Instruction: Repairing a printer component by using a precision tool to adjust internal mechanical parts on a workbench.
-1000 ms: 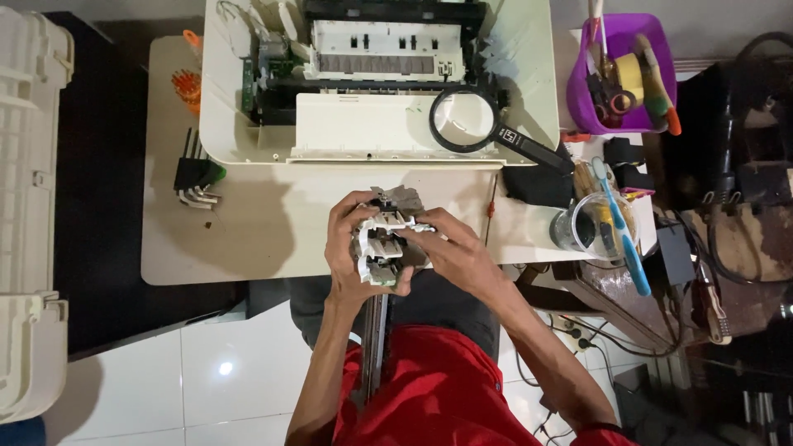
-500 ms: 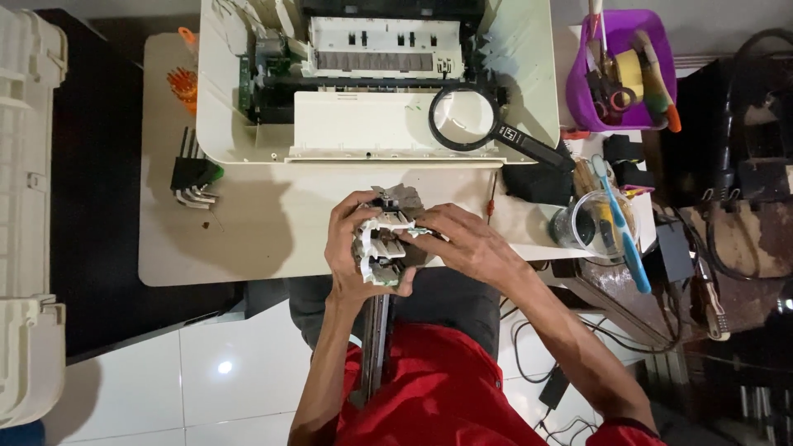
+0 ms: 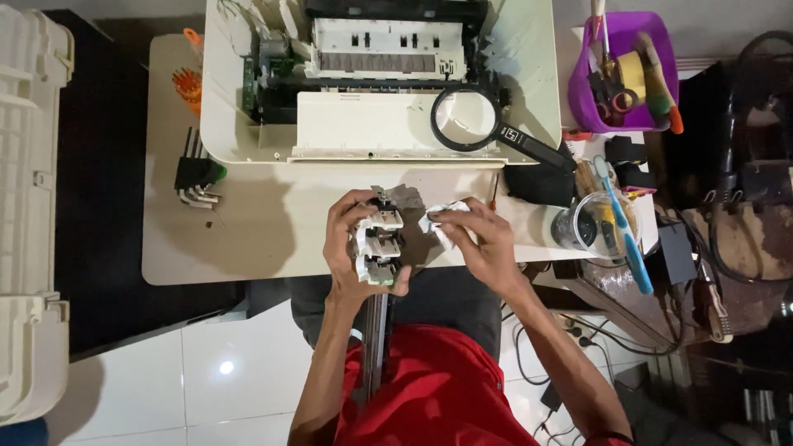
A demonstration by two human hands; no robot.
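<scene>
Left hand grips a white plastic module at the near edge of the surface, fingers wrapped round its left side, thumb under the near end. Module's long axis runs away from the body, in line with a dark rail that drops from it down over the lap. Right hand is closed on a crumpled white wad, just right of the module, close but not touching as far as I can see. So the module lies left of the wad, left hand already on it. Opened printer and magnifier sit further back.

Hard to read: module's inner detail, whether rail and module are joined, what the wad is, paper or cloth.
</scene>
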